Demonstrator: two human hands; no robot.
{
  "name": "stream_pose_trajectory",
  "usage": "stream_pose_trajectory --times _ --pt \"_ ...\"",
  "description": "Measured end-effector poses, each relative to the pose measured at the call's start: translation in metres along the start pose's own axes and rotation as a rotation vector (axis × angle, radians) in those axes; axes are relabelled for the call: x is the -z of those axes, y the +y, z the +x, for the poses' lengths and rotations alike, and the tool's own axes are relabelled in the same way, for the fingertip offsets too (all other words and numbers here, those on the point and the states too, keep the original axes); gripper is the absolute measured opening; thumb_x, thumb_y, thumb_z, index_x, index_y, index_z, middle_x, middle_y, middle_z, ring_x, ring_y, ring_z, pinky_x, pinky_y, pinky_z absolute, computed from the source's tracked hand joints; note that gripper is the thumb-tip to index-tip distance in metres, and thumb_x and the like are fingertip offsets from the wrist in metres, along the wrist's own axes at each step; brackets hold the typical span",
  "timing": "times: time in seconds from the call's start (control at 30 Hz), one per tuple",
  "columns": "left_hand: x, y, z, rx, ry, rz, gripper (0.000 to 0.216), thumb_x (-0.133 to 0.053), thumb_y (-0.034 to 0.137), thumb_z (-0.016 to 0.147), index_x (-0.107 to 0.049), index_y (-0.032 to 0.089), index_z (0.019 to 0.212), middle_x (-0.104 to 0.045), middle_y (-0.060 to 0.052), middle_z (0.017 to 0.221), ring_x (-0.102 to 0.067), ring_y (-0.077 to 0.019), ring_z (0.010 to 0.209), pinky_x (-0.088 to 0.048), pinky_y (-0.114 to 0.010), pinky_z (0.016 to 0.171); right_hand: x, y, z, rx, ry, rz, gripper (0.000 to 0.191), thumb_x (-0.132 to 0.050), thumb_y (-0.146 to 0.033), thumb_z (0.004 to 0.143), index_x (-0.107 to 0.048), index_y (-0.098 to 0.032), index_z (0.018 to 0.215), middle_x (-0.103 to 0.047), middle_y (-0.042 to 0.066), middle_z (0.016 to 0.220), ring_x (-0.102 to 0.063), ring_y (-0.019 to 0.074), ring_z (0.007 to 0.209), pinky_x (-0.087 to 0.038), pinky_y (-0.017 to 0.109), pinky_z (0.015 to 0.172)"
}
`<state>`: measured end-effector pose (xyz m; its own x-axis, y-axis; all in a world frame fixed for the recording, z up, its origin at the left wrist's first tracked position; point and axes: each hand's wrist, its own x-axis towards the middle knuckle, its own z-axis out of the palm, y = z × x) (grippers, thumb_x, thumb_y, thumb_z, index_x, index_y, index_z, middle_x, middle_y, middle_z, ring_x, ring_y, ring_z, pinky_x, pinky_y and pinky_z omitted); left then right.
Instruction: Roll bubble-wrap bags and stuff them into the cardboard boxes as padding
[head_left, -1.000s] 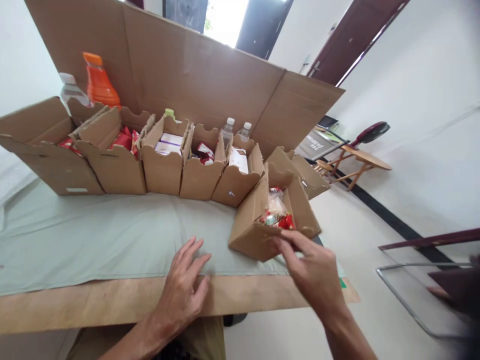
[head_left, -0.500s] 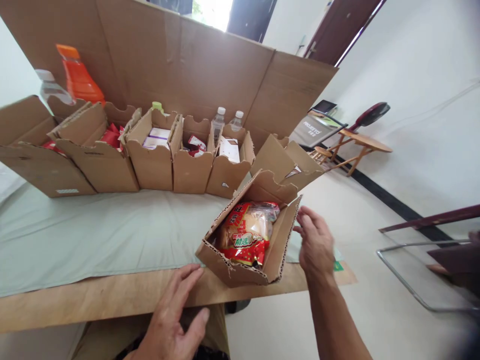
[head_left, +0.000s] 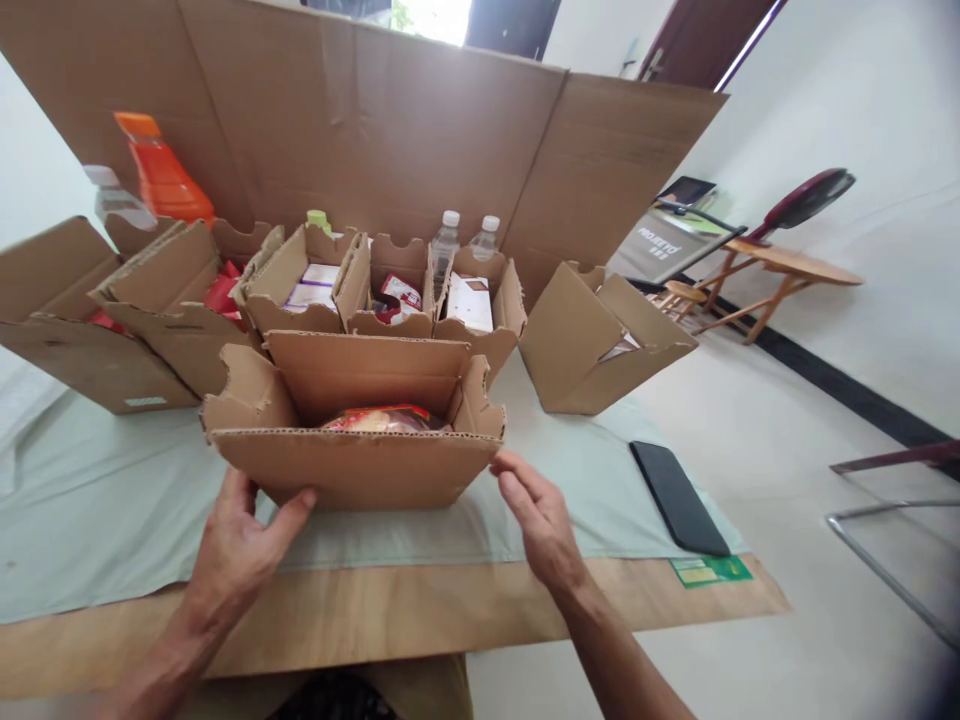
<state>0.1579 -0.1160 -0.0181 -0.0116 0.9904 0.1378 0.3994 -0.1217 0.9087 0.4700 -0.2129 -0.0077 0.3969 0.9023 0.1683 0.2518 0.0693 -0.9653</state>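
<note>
A cardboard box (head_left: pixel 360 470) is in front of me, its long side turned my way. Inside it lies a red and clear snack bag (head_left: pixel 382 420), mostly hidden by the front wall. My left hand (head_left: pixel 244 545) grips the box's lower left corner, thumb against the front wall and fingers behind the end. At the opposite end, my right hand (head_left: pixel 540 520) presses its fingertips to the box near the upper right corner. Whether the box's base rests fully on the green cloth (head_left: pixel 585 490) I cannot tell.
Behind stands a row of cardboard boxes (head_left: pixel 292 318) holding packets, and another box (head_left: pixel 577 350) stands apart at right. Bottles (head_left: pixel 169 180) rise behind the row, before a tall cardboard panel (head_left: pixel 435 130). A black phone (head_left: pixel 679 497) lies near the table's right edge.
The box has turned from end-on to broadside and moved left and farther from me. My left hand, earlier apart from it, now grips it. The phone has come into view.
</note>
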Motion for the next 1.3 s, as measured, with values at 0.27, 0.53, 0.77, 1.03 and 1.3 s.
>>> stream_pose_trajectory --times 0.27,0.53,0.77,1.03,1.3 --pt "-0.012 -0.028 0.001 -0.044 0.012 -0.145 0.049 -0.075 0.055 0.079 -0.057 0.024 0.112 -0.068 -0.006 0.102 -0.066 -0.0298 0.101 -0.057 -0.042 0.083 0.024 0.001 0.138 0.024 -0.013 -0.099 0.105 -0.092 -0.061 0.059 -0.050 -0.026 0.148 -0.050 0.018 0.159 -0.052 0.0355 0.141 -0.049 0.052 0.107" --pt "-0.018 -0.042 -0.004 0.002 -0.035 -0.149 0.052 -0.074 0.055 0.082 -0.058 0.021 0.117 -0.071 -0.012 0.117 -0.068 -0.0354 0.115 -0.057 -0.050 0.098 0.017 0.008 0.195 0.044 -0.164 -0.037 0.068 -0.090 -0.055 0.058 -0.070 -0.021 0.114 -0.076 0.008 0.121 -0.070 0.0292 0.114 -0.053 0.043 0.103" --pt "-0.021 -0.042 -0.008 0.023 -0.011 -0.073 0.051 -0.073 0.053 0.081 -0.062 0.019 0.117 -0.073 -0.013 0.114 -0.070 -0.0342 0.107 -0.058 -0.051 0.093 0.020 0.002 0.142 0.007 0.135 -0.134 0.051 -0.082 -0.054 0.072 -0.072 -0.020 0.108 -0.078 0.009 0.104 -0.071 0.0284 0.101 -0.054 0.047 0.098" --pt "-0.018 -0.017 0.006 -0.141 -0.015 -0.094 0.060 -0.067 0.032 0.085 -0.051 0.018 0.141 -0.069 -0.014 0.130 -0.065 -0.0331 0.125 -0.052 -0.052 0.108 -0.023 0.035 0.029 0.081 0.008 -0.260 0.042 -0.053 -0.059 0.097 -0.079 -0.027 0.104 -0.079 0.008 0.100 -0.069 0.0335 0.110 -0.055 0.051 0.100" --pt "0.028 -0.034 0.036 -0.176 0.015 0.141 0.076 -0.068 0.025 0.081 -0.046 0.019 0.154 -0.059 -0.016 0.151 -0.059 -0.0328 0.136 -0.053 -0.049 0.109 -0.038 0.048 0.043 -0.023 -0.009 -0.325 0.043 -0.051 -0.060 0.099 -0.078 -0.030 0.116 -0.080 0.007 0.101 -0.075 0.0351 0.092 -0.061 0.049 0.078"
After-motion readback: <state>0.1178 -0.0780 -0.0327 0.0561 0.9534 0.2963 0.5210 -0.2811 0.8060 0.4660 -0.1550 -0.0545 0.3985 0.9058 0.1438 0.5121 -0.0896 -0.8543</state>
